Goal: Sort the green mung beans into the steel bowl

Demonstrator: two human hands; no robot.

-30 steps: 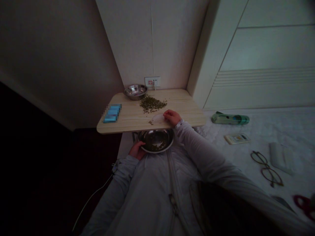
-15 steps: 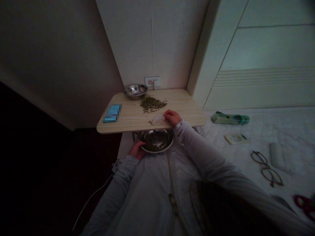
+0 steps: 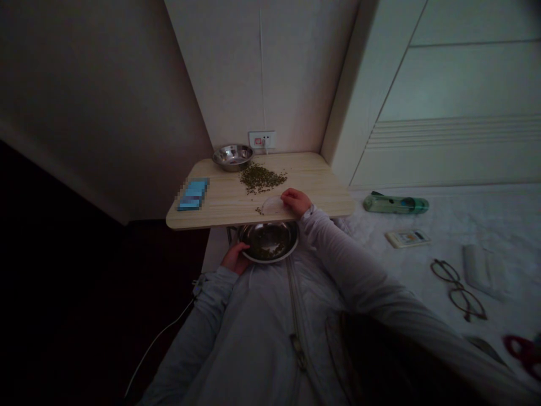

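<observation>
My left hand (image 3: 235,258) grips the left rim of a steel bowl (image 3: 257,260), its thumb over the edge. Small green bits lie inside that bowl, which sits just below the front edge of the wooden table (image 3: 220,207). Over the tabletop, my right hand (image 3: 296,202) pinches a thin, clear, rounded piece of plastic (image 3: 273,206) lying flat or nearly so. A few green grains (image 3: 259,211) rest at its left edge. Farther back spreads a loose pile of small green grains (image 3: 261,179), like dried beans.
A second steel bowl (image 3: 233,158) stands at the table's back left, and a phone with a blue screen (image 3: 193,194) lies left. On the white bed to the right are a green bottle (image 3: 396,203), another phone (image 3: 408,239), glasses (image 3: 459,288) and red-handled scissors (image 3: 522,352).
</observation>
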